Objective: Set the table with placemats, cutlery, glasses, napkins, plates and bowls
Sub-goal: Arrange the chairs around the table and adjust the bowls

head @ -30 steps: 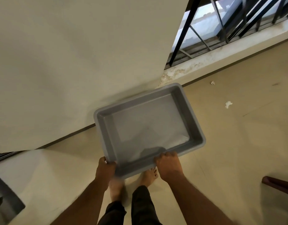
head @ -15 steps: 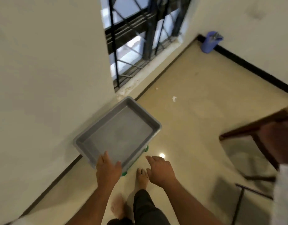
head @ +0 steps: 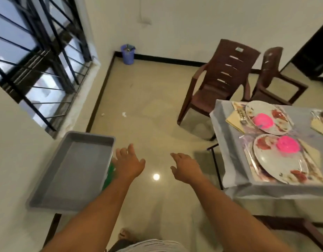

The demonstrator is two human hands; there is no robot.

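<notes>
An empty grey tray point(head: 71, 171) rests by the wall at the left, on something green point(head: 109, 174). My left hand point(head: 129, 163) hovers just right of the tray's rim, fingers spread, holding nothing. My right hand point(head: 186, 168) is out over the floor, also empty with fingers apart. At the right stands the table point(head: 228, 142) under a grey cloth. On it lie two floral plates point(head: 277, 160) point(head: 266, 115) on placemats, each with a pink bowl point(head: 288, 145) point(head: 262, 121), and yellow napkins point(head: 233, 120).
Two brown plastic chairs point(head: 220, 79) point(head: 273, 73) stand behind the table. A blue bin point(head: 128, 54) sits in the far corner. A barred window point(head: 39, 70) fills the left wall. Paper scraps point(head: 124, 114) lie on the beige floor.
Both hands have let go of the grey tray, which now rests by the wall. My view has swung right and up, bringing the set table and chairs into sight.
</notes>
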